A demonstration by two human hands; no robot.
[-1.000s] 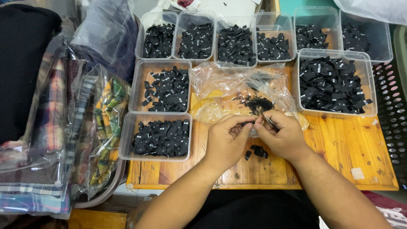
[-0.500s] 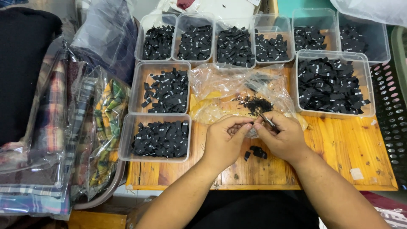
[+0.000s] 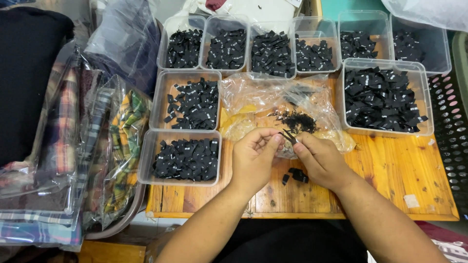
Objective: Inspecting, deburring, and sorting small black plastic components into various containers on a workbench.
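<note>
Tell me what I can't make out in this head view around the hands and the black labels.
Head view only:
- Small black piece pinched between left hand and right hand: fingertips cover most of it, too small to identify.
- White marks on labels in the nearest tub: too small.
- Loose black pieces on the wooden table: partly behind the right hand.
- Far-right tub: contents dim behind its wall.

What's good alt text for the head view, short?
Two hands, left hand and right hand, pinch a small black piece over a wooden table, beside a clear plastic bag. Clear tubs of black labels surround them.
</note>
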